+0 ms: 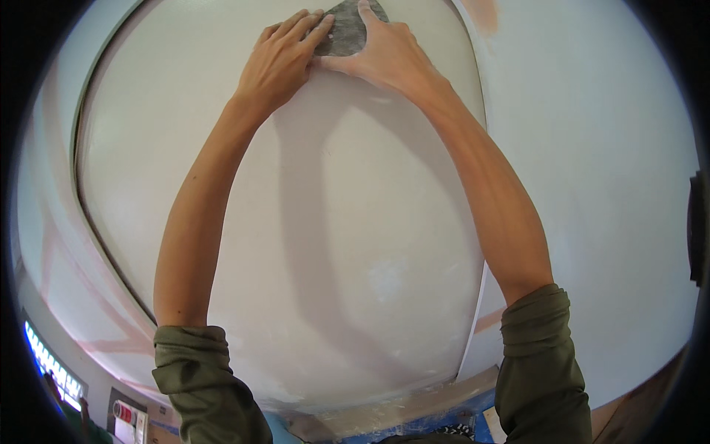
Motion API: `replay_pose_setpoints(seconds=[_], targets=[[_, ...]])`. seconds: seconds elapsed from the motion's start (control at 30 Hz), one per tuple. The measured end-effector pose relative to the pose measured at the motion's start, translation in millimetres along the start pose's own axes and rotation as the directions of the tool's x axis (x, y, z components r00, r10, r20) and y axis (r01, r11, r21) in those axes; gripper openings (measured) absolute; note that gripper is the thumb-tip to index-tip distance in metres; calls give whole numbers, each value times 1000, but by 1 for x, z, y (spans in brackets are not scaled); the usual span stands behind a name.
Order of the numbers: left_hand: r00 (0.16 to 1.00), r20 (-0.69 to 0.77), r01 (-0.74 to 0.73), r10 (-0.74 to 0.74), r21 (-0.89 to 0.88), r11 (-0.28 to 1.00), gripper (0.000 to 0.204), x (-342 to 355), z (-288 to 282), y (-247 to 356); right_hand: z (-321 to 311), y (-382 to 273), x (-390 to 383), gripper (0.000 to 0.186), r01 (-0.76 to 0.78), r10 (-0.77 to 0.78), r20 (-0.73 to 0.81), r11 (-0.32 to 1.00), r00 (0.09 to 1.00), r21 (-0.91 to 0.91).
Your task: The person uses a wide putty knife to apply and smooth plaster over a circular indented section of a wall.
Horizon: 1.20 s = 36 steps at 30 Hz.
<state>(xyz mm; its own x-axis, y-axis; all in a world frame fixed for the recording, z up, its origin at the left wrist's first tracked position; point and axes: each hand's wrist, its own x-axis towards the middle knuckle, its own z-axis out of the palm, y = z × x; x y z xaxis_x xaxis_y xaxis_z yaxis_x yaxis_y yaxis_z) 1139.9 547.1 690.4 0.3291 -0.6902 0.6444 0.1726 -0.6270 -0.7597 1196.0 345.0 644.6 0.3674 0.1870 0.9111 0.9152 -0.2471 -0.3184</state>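
A worn, dark grey piece of sandpaper lies against a large off-white panel at the top of the view. My left hand holds its left side, fingers bent over the edge and pressing it on the panel. At its right side my right hand grips it too, thumb stretched left along the lower edge and a finger pointing up over it. Pale dust whitens the right hand's fingers. The rest of that hand's fingers are hidden. Both arms reach far up, with rolled dark green sleeves.
A dark curved gap bounds the panel on the left, and a thin seam runs down its right side. Pinkish-brown patches mark the neighbouring pale surface. A red-and-white can stands at the lower left, near a bright window.
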Motion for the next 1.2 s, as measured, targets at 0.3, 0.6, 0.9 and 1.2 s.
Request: replay_pose_setpoints(seconds=[0.3,0.6,0.9,1.2], targets=[[990,-133,30,-43,-97,995,58,13,34,-13,16,-6,25,105,-71,62,-97,993,993,-90],[982,-173,44,-73,-168,985,54,5,16,-28,6,-40,23,86,-17,17,-47,1000,999,-7],[979,-177,72,-104,-181,981,53,15,-33,-37,-26,-82,21,82,-8,9,-81,1000,997,8],[972,-228,21,-55,-150,989,57,49,7,2,-29,-12,33,95,-14,15,-126,1000,992,9]])
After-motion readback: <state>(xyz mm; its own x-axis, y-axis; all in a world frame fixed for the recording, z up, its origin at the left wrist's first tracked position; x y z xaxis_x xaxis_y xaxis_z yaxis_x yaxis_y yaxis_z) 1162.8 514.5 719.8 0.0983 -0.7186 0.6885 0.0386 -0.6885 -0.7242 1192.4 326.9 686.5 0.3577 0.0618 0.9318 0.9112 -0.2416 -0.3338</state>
